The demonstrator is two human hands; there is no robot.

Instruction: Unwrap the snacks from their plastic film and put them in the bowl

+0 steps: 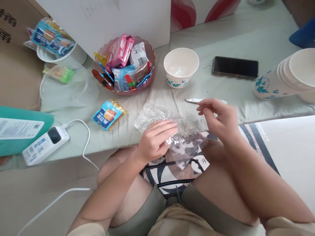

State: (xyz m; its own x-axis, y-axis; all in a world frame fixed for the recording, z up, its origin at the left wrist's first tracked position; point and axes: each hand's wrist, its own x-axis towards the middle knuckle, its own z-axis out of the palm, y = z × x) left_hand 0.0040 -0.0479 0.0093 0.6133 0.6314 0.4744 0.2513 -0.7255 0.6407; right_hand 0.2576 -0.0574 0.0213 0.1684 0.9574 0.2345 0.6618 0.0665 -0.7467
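Clear crinkled plastic wrap (157, 113) lies at the front edge of the cloth-covered surface and hangs down over my lap. My left hand (157, 139) is closed on this wrap, fingers together and pointing right. Right of it, my right hand (218, 119) is raised above the edge with its fingers bent; whether anything is between thumb and fingertips cannot be made out. Just behind that hand lies a white pen-like cutter (193, 100), partly covered by it. A paper cup (180, 82) with a blue leaf print stands beyond the wrap, with something clear inside.
A pink glass bowl (98, 54) holds several wrapped snacks. Blue snack packets (107, 114) lie in front of it. At the right are a black phone (235, 67) and stacked paper cups (273, 82). A white power strip (45, 146) with a cable sits at the left edge.
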